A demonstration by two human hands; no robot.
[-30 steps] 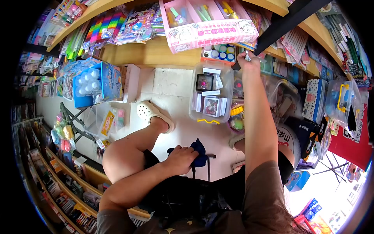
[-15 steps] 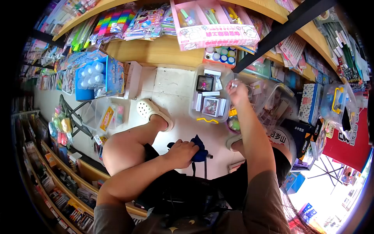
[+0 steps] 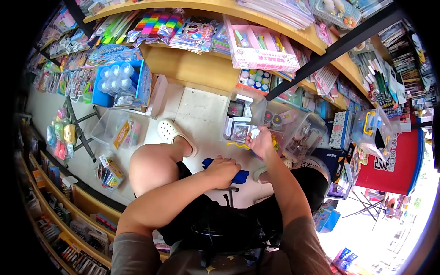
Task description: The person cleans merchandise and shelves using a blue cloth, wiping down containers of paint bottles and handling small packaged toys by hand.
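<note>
My left hand (image 3: 222,172) rests between my knees, its fingers curled over a dark blue cloth (image 3: 240,177) that shows on both sides of it. A small whitish, crumpled-looking piece (image 3: 254,133) is pinched in my right hand (image 3: 261,144); what it is exactly I cannot make out. That hand is at the near right corner of a clear plastic bin (image 3: 225,120). Inside the bin are a dark framed box (image 3: 236,109), a white-edged framed box (image 3: 240,132) and several white pieces. A yellow handle (image 3: 238,145) lies along the bin's near side.
To the right stands another clear bin (image 3: 308,130) full of small goods. A blue display box (image 3: 137,89) with clear-capped containers is at the left, above an open clear bin (image 3: 110,129). Wooden shelves (image 3: 183,73) cross the far side, with a black post (image 3: 316,59).
My right hand has come back toward me, from beyond the bin's right side to its near corner, with the whitish piece. The left hand stays on the blue cloth, which now looks more spread out.
</note>
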